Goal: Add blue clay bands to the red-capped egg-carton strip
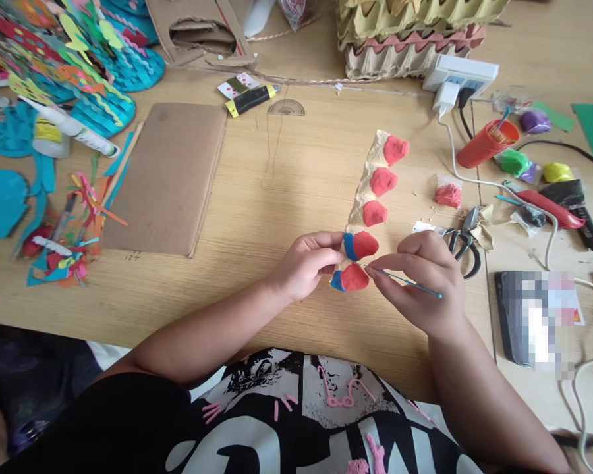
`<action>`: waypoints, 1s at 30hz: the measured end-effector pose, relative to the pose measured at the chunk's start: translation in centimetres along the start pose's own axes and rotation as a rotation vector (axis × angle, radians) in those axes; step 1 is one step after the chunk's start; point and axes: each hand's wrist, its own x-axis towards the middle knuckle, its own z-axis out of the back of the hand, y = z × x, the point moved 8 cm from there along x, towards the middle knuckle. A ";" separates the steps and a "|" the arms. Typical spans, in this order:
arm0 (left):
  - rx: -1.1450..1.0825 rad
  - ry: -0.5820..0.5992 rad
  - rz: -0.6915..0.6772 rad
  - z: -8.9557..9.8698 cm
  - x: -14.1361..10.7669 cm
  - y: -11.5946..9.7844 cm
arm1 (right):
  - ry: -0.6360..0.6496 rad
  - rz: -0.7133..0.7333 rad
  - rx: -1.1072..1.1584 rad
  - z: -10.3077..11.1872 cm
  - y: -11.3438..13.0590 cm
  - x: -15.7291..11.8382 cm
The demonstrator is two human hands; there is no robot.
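A strip of egg carton (360, 197) lies lengthwise on the wooden table, its several bumps coated with red clay (384, 181). On the two bumps closest to me, blue clay (348, 246) covers the left side beside the red. My left hand (304, 263) pinches the strip's left edge near these two bumps. In my right hand (425, 276) is a thin blue stick tool (415, 285), held like a pen. Its tip reaches the gap between the two nearest bumps; whether it touches the clay I cannot tell.
A brown cardboard sheet (165, 178) lies to the left, near coloured paper scraps (82, 210). Stacked egg trays (410, 39) and a white power strip (462, 72) stand at the back. Pliers-like cutters (467, 240), a red cup (484, 148) and clay packets (447, 192) are on the right.
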 end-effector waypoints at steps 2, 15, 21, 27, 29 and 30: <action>0.019 0.008 -0.013 -0.1 0.0 -0.2 | -0.003 0.000 -0.015 0.0 0.1 0.1; 0.009 0.038 -0.022 -0.6 -0.1 -0.2 | 0.010 -0.010 -0.040 -0.4 -0.1 -0.3; 0.006 0.056 -0.004 -0.8 -0.1 0.0 | -0.011 -0.021 -0.111 -0.3 0.1 -0.3; -0.016 0.040 -0.005 -0.8 -0.1 0.0 | 0.006 0.013 -0.076 -0.5 0.6 -0.4; -0.032 0.045 0.000 -0.9 -0.1 0.1 | -0.001 0.011 -0.091 -0.4 0.6 -0.3; -0.038 0.048 0.004 -0.9 -0.1 0.1 | -0.003 0.009 -0.103 -0.4 0.6 -0.3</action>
